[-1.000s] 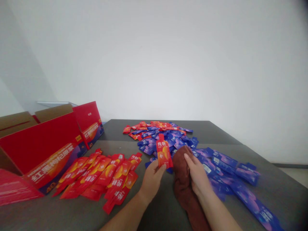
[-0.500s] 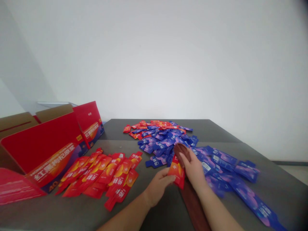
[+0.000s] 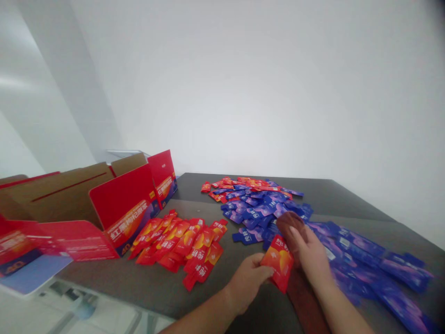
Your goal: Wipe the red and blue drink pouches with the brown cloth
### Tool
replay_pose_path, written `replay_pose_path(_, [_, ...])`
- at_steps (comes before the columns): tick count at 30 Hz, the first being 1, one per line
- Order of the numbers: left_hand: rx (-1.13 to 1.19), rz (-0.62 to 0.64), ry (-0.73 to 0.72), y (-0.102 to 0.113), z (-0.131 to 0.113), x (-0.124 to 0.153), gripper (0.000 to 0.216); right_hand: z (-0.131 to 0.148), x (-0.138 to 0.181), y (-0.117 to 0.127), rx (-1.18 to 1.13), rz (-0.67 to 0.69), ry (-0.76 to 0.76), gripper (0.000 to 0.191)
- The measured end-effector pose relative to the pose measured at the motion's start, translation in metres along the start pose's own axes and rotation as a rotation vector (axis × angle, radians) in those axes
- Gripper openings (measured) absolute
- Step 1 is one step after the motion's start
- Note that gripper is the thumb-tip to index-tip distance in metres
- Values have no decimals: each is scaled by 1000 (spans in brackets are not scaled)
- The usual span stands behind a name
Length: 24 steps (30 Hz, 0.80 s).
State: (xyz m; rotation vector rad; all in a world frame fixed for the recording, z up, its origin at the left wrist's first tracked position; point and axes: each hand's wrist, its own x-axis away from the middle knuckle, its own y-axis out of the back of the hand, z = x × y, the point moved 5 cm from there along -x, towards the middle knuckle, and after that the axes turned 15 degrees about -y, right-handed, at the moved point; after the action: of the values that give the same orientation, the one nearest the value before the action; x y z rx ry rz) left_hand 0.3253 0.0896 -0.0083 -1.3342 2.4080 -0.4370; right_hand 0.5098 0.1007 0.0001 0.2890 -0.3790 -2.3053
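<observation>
My left hand (image 3: 248, 278) pinches a red and orange sachet (image 3: 277, 263) by its near left edge, thumb on its printed face. A brown cloth (image 3: 302, 292) is bunched in my right hand (image 3: 311, 253), its fingers closed on the fold right beside the sachet's upper right edge. The cloth's long end hangs down toward me. To the left of my hands lies a spread of red sachets (image 3: 179, 243), overlapping in rows. Blue sachets (image 3: 361, 264) lie around and beyond my right hand, some blurred.
An open red carton (image 3: 127, 204) with raised flaps stands on the left, partly over the dark table (image 3: 114, 278). At the back is a mixed heap of red and blue sachets (image 3: 253, 199). A white wall (image 3: 243, 93) rises behind the table.
The view has swung left, so more of the carton and the table's near edge shows. The red sachet has turned its face more toward me, still in my left hand beside the cloth.
</observation>
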Motion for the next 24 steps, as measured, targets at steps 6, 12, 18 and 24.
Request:
replay_pose_path(6, [-95,-383,-175,77,-58,56,31,-2,7,7,-185,26,-64,56])
replay_pose_path(12, [-536,-599,-401,186,-155,68,39,1,6,-5,-121,84,-45,53])
replay_pose_path(18, [-1558,-426,-138,268,-188,43,48,0,8,-8,-75,129,9,52])
replay_pose_path(24, [-1764,-366,-119,286,-167,36,47,-1,7,-10,-74,154,13,54])
